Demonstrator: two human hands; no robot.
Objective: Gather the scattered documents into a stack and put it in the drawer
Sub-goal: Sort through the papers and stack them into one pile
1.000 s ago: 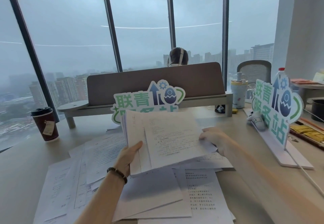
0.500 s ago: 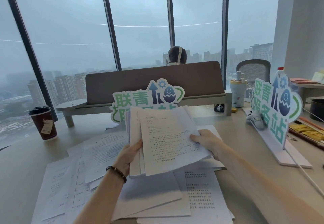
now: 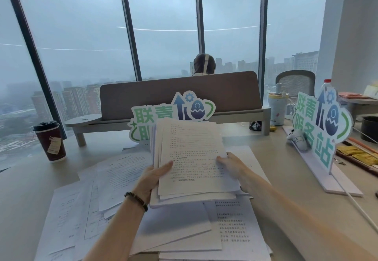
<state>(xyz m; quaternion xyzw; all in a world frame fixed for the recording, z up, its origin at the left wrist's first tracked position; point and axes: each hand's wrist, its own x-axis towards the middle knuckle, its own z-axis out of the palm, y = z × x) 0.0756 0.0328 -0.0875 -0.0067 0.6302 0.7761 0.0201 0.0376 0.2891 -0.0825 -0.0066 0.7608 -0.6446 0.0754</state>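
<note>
Head view: one stack of printed documents [image 3: 190,158] is raised above the bench [image 3: 24,183], tilted up toward the camera. Two hands grip it: the left hand [image 3: 152,181], with a beaded bracelet [image 3: 136,198] at the wrist, clamps the left edge, thumb on top; the right hand [image 3: 231,163] pinches the right edge. Many loose sheets [image 3: 122,173] lie scattered beneath. Two cut-out signs [image 3: 172,110] stand behind; one coffee cup [image 3: 50,141] at left.

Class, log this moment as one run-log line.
left hand: holds white paper stack | right hand: steadies stack | loose sheets on desk
</note>
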